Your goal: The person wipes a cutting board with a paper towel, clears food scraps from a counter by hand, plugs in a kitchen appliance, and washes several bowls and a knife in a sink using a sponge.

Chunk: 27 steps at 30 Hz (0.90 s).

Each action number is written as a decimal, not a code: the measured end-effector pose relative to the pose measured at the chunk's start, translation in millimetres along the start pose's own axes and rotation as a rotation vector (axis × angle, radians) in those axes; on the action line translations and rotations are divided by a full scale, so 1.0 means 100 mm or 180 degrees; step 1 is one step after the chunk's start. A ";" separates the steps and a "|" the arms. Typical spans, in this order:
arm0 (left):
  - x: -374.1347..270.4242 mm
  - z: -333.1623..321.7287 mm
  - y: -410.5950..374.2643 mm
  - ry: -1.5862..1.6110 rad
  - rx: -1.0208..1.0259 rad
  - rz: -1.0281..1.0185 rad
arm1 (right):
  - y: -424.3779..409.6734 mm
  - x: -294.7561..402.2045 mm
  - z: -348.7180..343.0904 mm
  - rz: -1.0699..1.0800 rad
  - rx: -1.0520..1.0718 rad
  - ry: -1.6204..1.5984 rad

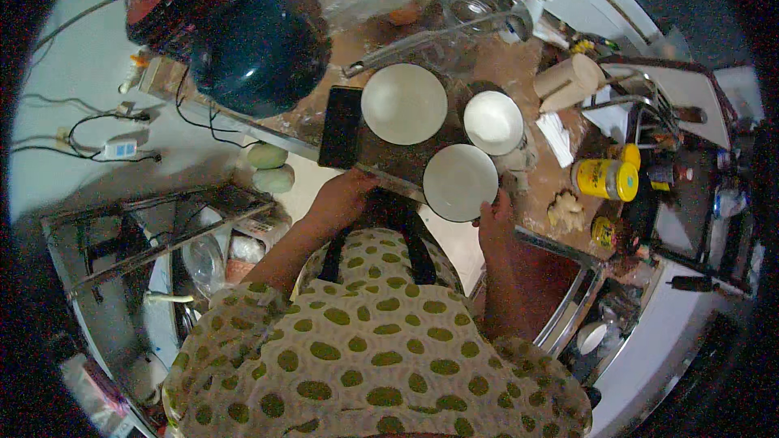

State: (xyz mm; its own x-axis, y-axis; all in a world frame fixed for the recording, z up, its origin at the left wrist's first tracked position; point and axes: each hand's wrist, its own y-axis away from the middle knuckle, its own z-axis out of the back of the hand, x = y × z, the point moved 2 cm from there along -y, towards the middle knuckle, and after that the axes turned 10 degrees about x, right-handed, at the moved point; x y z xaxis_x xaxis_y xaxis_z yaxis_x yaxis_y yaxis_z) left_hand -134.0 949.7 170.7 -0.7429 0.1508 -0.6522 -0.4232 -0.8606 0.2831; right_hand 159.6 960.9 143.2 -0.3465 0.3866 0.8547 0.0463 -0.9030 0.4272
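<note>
My right hand [496, 213] has its fingers on the right rim of a pale bowl [461, 183] at the counter's front edge. A larger pale bowl [404, 104] stands behind it to the left, and a smaller white bowl [493, 123] holding white powder stands behind it to the right. My left hand [353, 188] is at the counter edge, just below a black flat rectangular object [340, 126]; its fingertips are partly hidden, so whether it grips anything does not show.
A dark rounded pot or basin [258, 52] stands at the back left. On the right are yellow-lidded jars [605, 179], a piece of ginger [566, 212], folded white paper [554, 139] and a wire rack [639, 97]. A long-handled utensil [426, 36] lies at the back.
</note>
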 end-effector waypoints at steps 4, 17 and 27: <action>0.22 0.08 0.28 0.0072 -0.0344 0.0256 | -0.07 -0.05 -0.08 0.0171 -0.0101 0.0182; 0.36 -0.04 -0.07 -0.0592 -0.1625 0.1646 | -0.10 -0.02 -0.31 0.0050 0.0295 -0.0371; 0.55 0.01 -0.27 -0.0347 -0.1349 0.2148 | 0.15 0.05 -0.23 0.0117 0.0505 -0.0712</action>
State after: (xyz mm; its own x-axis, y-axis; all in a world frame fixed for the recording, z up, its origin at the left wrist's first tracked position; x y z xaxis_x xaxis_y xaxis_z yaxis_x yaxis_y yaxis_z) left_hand -163.6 982.1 128.0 -0.8240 -0.4400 -0.3571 0.3517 -0.8912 0.2866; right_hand 137.3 945.4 146.9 -0.1272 0.4017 0.9069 0.2072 -0.8834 0.4204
